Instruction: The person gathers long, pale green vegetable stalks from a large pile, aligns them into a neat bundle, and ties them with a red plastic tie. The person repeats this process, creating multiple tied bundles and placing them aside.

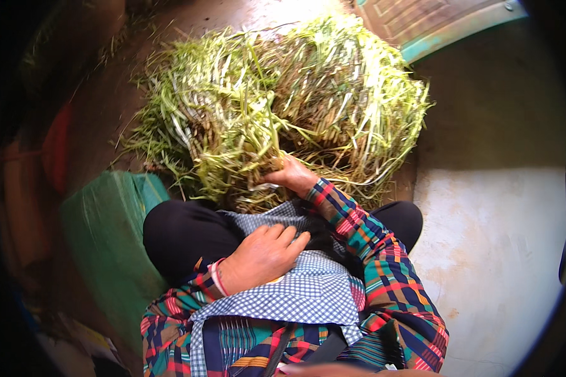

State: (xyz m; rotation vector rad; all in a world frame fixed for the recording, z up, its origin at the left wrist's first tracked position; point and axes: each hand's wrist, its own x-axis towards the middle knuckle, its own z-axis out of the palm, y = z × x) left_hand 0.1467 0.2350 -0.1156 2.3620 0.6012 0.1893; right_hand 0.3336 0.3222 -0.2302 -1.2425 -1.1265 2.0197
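A large heap of green leafy stalks with brownish, root-like ends (325,94) lies in front of me. My right hand (295,176) reaches to its near edge, thumb and fingers closed round a bunch of the stalks (259,141). My left hand (264,259) is over my lap, back upward, above a blue-and-white checked apron (287,301). Its fingers are slightly bent and a little apart, and its palm is hidden. Nothing shows held in it.
A green sack or sheet-like bundle (108,235) stands beside my left knee. To the right, a pale wall or panel (490,264) rises close to my right knee. A panelled door (415,23) with a green edge is at the upper right. A red object (56,151) is at the left.
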